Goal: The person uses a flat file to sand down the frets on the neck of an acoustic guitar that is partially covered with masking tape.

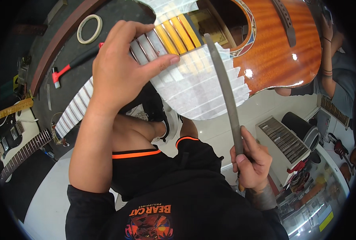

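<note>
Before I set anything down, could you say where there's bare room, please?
The dark bench shows a bare patch between the tape roll and the hammer. It is crowded at the left hand and taped guitar, and around the electric guitar.

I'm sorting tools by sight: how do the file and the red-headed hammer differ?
The file is a plain grey bar; the hammer has a red head and dark handle. The right hand grips the file, while the hammer lies on a dark surface. Both are long hand tools.
</note>
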The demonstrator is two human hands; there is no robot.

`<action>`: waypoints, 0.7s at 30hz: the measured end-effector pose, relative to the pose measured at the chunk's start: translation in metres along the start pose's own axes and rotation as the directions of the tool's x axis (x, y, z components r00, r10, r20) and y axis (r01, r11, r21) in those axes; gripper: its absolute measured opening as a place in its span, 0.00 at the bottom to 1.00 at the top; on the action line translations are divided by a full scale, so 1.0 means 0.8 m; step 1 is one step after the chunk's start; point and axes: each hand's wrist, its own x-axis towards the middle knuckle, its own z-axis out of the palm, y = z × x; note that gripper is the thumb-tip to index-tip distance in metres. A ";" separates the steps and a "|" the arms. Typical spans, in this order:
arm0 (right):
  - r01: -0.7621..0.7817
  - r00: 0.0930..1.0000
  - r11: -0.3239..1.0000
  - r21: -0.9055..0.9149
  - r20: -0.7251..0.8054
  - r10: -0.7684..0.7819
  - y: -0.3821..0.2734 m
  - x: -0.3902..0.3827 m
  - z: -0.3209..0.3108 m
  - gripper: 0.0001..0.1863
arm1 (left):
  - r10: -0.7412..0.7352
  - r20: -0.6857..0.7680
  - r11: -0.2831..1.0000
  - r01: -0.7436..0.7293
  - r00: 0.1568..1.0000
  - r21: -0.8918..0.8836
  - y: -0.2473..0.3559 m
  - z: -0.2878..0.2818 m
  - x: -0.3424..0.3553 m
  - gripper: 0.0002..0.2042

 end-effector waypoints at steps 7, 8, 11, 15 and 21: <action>-0.233 0.972 0.969 0.079 -0.009 0.234 -0.003 -0.022 0.012 0.26 | 0.045 -0.010 0.999 -0.045 0.999 0.010 -0.007 0.002 -0.001 0.30; -0.235 0.972 0.969 0.082 -0.008 0.237 -0.001 -0.023 0.010 0.26 | 0.041 -0.010 0.999 -0.041 0.999 0.010 -0.007 0.002 -0.001 0.30; -0.209 0.978 0.977 -0.037 -0.030 0.208 0.003 -0.023 0.008 0.24 | 0.040 -0.010 0.999 -0.039 0.999 0.009 -0.005 0.003 -0.001 0.29; -0.177 0.984 0.983 -0.052 -0.029 0.175 0.004 -0.017 0.017 0.23 | 0.044 -0.009 0.999 -0.044 0.999 0.015 -0.007 0.002 -0.002 0.30; -0.138 0.990 0.974 -0.179 -0.028 0.135 0.002 -0.011 0.019 0.24 | 0.052 -0.015 0.998 -0.052 0.999 0.025 -0.005 0.000 -0.001 0.29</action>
